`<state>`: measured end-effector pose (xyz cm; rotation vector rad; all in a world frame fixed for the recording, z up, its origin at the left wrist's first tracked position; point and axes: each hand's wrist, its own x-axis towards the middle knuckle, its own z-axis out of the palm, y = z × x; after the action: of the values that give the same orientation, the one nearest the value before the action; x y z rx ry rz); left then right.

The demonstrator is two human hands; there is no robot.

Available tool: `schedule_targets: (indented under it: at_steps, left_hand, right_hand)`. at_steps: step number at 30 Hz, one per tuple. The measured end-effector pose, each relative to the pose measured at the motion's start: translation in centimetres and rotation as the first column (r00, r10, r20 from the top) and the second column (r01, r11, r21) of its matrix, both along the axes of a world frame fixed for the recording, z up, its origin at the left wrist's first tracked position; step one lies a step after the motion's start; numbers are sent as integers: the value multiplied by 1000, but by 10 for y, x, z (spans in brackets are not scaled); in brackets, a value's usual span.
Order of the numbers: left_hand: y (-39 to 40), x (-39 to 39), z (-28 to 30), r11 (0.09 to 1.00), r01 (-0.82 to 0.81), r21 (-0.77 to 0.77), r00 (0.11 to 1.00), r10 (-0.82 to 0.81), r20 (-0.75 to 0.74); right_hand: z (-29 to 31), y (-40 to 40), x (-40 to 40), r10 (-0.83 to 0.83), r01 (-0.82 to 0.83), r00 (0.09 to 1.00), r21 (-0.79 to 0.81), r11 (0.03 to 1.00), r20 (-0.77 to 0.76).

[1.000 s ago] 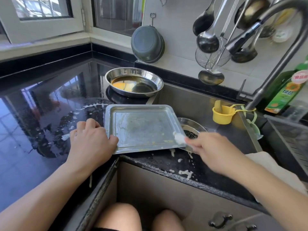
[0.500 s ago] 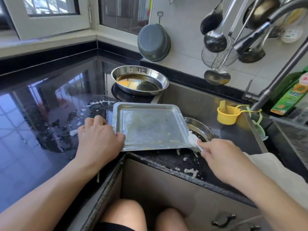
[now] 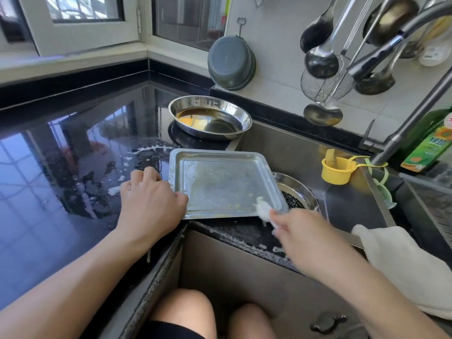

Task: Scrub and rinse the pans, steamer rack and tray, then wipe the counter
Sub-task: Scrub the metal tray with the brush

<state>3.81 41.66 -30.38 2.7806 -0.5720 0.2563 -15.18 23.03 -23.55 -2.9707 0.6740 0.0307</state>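
Observation:
A rectangular steel tray (image 3: 221,177) lies over the near left corner of the sink, soapy, with yellow crumbs on it. My left hand (image 3: 149,199) grips the tray's near left rim. My right hand (image 3: 298,228) pinches a small white foamy scrubber (image 3: 263,207) against the tray's near right corner. A round steel pan (image 3: 210,117) with brown and yellow liquid sits on the black counter (image 3: 61,192) behind the tray. Another round steel dish (image 3: 299,192) lies in the sink, partly under the tray.
Foam and water spots lie on the counter left of the tray and on the front ledge. A yellow cup (image 3: 336,171) sits in the sink (image 3: 349,199); the faucet (image 3: 396,133) rises at right. A white cloth (image 3: 401,260) hangs over the sink's front edge. Ladles hang above.
My right hand with the scrubber has slid along the tray's near right corner, a little toward the front edge. My left hand keeps its hold on the tray.

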Motion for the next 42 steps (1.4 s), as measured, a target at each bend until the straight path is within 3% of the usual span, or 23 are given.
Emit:
schedule_targets:
  at_steps: [6,12,17,19,24,27,30,34,38,42]
  left_hand:
    - [2,-2,3,1000,13,-25,999,-15,-51]
    - [7,4,5,996,46,-75,987,-57,-149]
    - [6,8,2,995,45,-88,984,-60,-166]
    - [9,9,3,992,58,-108,979,-78,-186]
    - [25,19,18,977,130,-170,921,-182,-345]
    - [40,18,31,936,214,-278,834,-323,-447]
    - [56,20,36,900,342,-269,771,-433,-467]
    - [61,19,39,884,359,-300,725,-467,-507]
    - [59,18,42,899,315,-303,716,-435,-546]
    - [55,18,43,887,248,-390,684,-445,-578]
  right_hand:
    - [-12,80,46,257,-268,963,161,950,85]
    - [6,32,27,102,-95,990,80,992,-94]
    - [-7,90,56,239,-242,970,151,958,40]
    - [-13,104,73,217,-225,974,172,959,67]
    - [-9,66,68,294,-320,947,323,890,127]
    - [4,31,70,436,-460,884,146,876,167]
    - [0,27,74,617,-627,777,65,776,125]
    - [-20,26,95,702,-700,709,-55,712,70]
    - [-27,18,124,669,-678,725,0,735,167]
    - [-29,13,103,705,-725,686,95,682,180]
